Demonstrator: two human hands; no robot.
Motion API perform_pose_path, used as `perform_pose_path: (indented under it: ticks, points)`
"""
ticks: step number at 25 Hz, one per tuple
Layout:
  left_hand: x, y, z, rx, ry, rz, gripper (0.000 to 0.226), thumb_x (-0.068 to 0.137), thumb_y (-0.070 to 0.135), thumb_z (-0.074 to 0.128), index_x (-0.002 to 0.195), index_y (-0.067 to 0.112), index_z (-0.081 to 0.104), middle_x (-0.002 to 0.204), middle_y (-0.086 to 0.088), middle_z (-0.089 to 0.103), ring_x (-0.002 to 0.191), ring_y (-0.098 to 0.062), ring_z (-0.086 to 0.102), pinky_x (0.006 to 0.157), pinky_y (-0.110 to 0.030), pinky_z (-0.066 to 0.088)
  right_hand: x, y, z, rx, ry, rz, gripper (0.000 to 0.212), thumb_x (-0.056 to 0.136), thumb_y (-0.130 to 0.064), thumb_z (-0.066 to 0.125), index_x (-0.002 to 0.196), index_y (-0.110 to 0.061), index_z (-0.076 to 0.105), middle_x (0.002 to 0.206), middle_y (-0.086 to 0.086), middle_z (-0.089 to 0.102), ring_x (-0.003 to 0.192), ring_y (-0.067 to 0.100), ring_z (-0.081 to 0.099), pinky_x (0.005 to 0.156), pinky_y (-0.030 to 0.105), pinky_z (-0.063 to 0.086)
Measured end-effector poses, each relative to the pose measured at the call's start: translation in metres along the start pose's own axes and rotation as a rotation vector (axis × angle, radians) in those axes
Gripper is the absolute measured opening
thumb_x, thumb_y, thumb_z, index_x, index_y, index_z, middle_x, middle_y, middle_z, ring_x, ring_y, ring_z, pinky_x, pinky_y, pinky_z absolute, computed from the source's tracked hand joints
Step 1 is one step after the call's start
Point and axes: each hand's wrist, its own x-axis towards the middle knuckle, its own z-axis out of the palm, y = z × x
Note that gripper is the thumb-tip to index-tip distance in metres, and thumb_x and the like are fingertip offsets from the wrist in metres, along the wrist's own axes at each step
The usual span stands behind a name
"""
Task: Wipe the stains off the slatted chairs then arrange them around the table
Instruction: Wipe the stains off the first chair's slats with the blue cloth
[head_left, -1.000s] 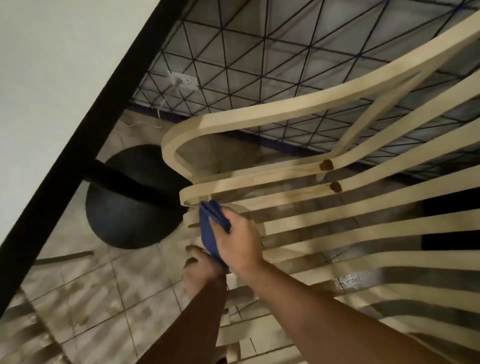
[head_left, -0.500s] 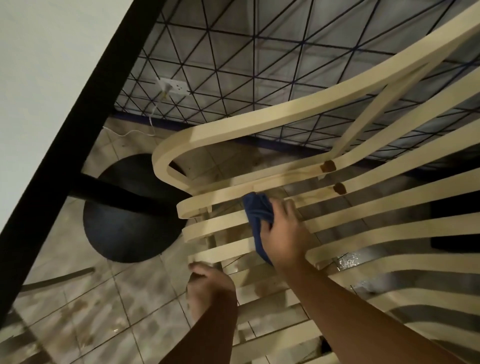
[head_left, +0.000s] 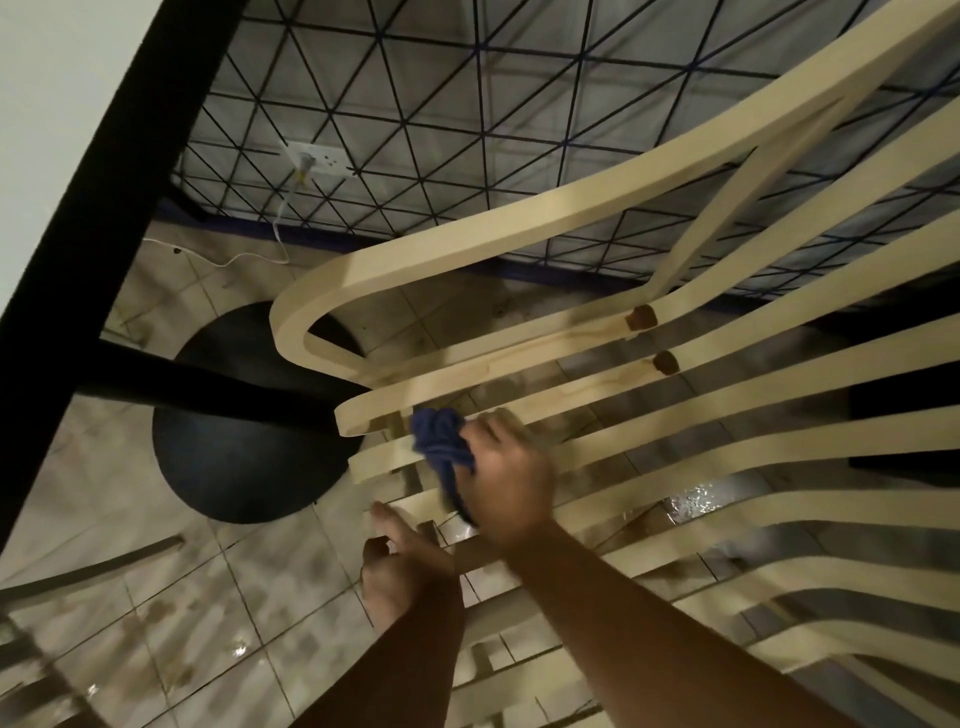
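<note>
Under table edge (head_left: 93, 171) | right hand (head_left: 511, 480) grips blue cloth (head_left: 441, 441) on chair slat (head_left: 623, 405) | left hand (head_left: 402, 569) clasps slat end

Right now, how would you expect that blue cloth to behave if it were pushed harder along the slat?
The blue cloth is bunched in the right hand, so probably soft and floppy. It would likely fold rather than slide stiffly. It looks light.

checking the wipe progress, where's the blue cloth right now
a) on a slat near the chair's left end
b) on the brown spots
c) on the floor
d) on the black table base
a: the right hand presses the blue cloth onto a slat of the chair near its left end, well short of the brown spots.
</note>
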Motion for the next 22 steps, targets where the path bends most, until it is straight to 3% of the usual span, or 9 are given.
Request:
perform_pose_path:
  ticks: [2,5,7,9,12,15,17,20,22]
  points:
    - [0.0,-0.001,0.0,-0.013,0.01,-0.018,0.08,0.093,0.077,0.01,0.141,0.027,0.05,0.107,-0.011,0.064,0.095,-0.032,0.063,0.088,-0.048,0.056,0.005,0.046,-0.017,-0.031,0.055,0.062,0.017,0.089,-0.025,0.071,0.102,-0.015,0.067,0.09,0.003,0.065,0.07,0.017,0.06,0.064,0.032,0.054]
    - [-0.001,0.001,0.0,-0.114,0.035,-0.149,0.102,0.078,0.098,0.007,0.126,0.025,0.061,0.099,-0.008,0.069,0.09,-0.03,0.067,0.085,-0.051,0.059,0.018,0.108,-0.046,-0.062,0.148,0.201,0.015,0.086,-0.017,0.076,0.096,-0.01,0.067,0.083,0.006,0.063,0.066,0.019,0.057,0.06,0.028,0.04]
    - [-0.006,0.001,-0.001,-0.233,0.049,-0.171,0.114,0.063,0.106,0.007,0.139,0.032,0.05,0.117,-0.009,0.07,0.103,-0.033,0.068,0.09,-0.056,0.057,0.025,0.123,-0.055,-0.026,0.191,0.309,0.013,0.084,-0.012,0.076,0.093,-0.006,0.068,0.083,0.011,0.064,0.068,0.026,0.06,0.062,0.027,0.036]
    - [-0.014,0.005,-0.005,-0.285,0.04,-0.127,0.106,0.064,0.105,0.012,0.15,0.045,0.028,0.134,-0.009,0.063,0.115,-0.036,0.064,0.095,-0.058,0.054,0.024,0.112,-0.049,0.036,0.223,0.357,0.012,0.083,-0.008,0.075,0.092,-0.005,0.069,0.085,0.012,0.065,0.069,0.024,0.061,0.061,0.022,0.033]
    - [-0.016,0.008,-0.007,-0.3,0.029,-0.093,0.101,0.065,0.104,0.012,0.15,0.051,0.023,0.14,-0.007,0.06,0.12,-0.035,0.062,0.097,-0.059,0.052,0.017,0.071,-0.036,0.059,0.203,0.238,0.012,0.084,-0.016,0.069,0.094,-0.009,0.068,0.084,0.006,0.064,0.067,0.015,0.057,0.06,0.017,0.037]
    - [-0.015,0.007,-0.009,-0.296,0.008,-0.12,0.105,0.06,0.107,0.012,0.145,0.049,0.031,0.13,-0.007,0.065,0.111,-0.032,0.066,0.09,-0.056,0.057,0.019,0.057,-0.035,0.011,0.073,0.057,0.015,0.084,-0.023,0.07,0.095,-0.012,0.071,0.086,0.003,0.066,0.069,0.018,0.061,0.059,0.03,0.052]
    - [-0.019,0.01,-0.01,-0.324,-0.002,-0.14,0.1,0.065,0.102,0.02,0.145,0.045,0.037,0.127,-0.007,0.066,0.108,-0.031,0.067,0.089,-0.055,0.058,0.026,0.077,-0.044,-0.016,0.022,-0.024,0.013,0.084,-0.021,0.073,0.094,-0.012,0.071,0.085,0.003,0.066,0.068,0.021,0.062,0.059,0.033,0.053]
    - [-0.017,0.009,-0.008,-0.368,-0.001,-0.149,0.085,0.08,0.092,0.031,0.147,0.041,0.04,0.128,-0.008,0.067,0.109,-0.031,0.068,0.091,-0.054,0.058,0.034,0.129,-0.068,-0.093,0.028,0.06,0.013,0.088,-0.022,0.072,0.094,-0.011,0.069,0.084,0.007,0.064,0.069,0.023,0.06,0.062,0.029,0.043]
    - [-0.014,0.005,-0.006,-0.341,0.002,-0.129,0.094,0.073,0.099,0.022,0.147,0.043,0.037,0.129,-0.008,0.067,0.11,-0.033,0.067,0.092,-0.055,0.057,0.042,0.163,-0.087,-0.164,0.038,0.206,0.014,0.09,-0.022,0.069,0.095,-0.009,0.07,0.087,0.011,0.064,0.075,0.029,0.062,0.068,0.035,0.045]
